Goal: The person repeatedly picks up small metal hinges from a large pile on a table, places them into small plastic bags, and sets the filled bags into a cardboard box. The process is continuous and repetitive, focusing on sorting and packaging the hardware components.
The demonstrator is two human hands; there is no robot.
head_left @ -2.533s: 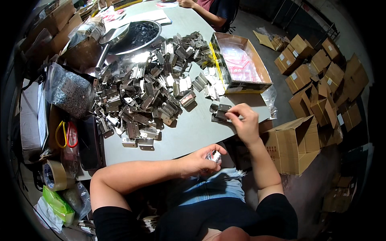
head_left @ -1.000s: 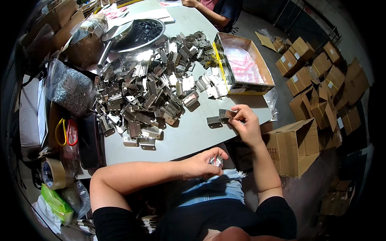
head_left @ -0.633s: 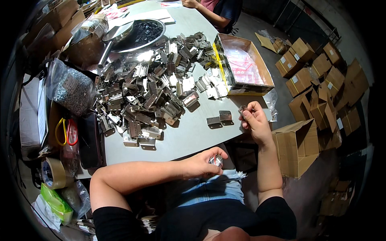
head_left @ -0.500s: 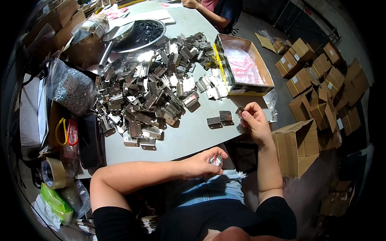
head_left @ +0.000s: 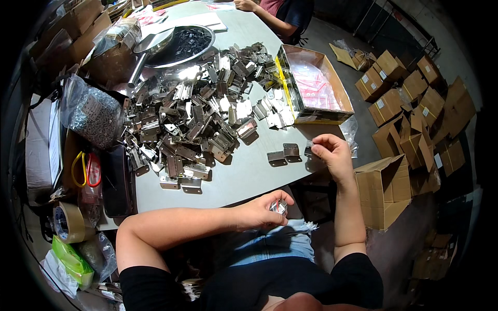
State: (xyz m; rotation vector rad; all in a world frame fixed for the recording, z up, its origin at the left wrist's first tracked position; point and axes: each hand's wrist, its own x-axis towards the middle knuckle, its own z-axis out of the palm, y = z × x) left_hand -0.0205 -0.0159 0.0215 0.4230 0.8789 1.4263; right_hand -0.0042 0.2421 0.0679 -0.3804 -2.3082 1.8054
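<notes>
My right hand (head_left: 333, 155) pinches a small metal bracket (head_left: 309, 148) between thumb and fingertips, over the table's right edge. Left of it, two bent metal brackets (head_left: 284, 154) lie side by side on the table. Close to my lap, my left hand (head_left: 262, 210) is curled round a small shiny bundle (head_left: 278, 207) with a red mark; its exact kind is partly hidden by the fingers. A large heap of loose metal brackets (head_left: 192, 119) covers the middle of the white table (head_left: 244, 181).
An open carton (head_left: 348, 114) with red-and-white packets stands at the right edge. Behind the heap is a metal bowl (head_left: 211, 42) of dark pieces. At left lie a bag of screws (head_left: 93, 116) and a tape roll (head_left: 72, 223). Another person's arm (head_left: 275, 22) reaches in; cardboard boxes (head_left: 384, 194) stand right.
My right hand has shifted slightly, and the bracket in it has turned so that a paler face shows. My left hand has stayed in place.
</notes>
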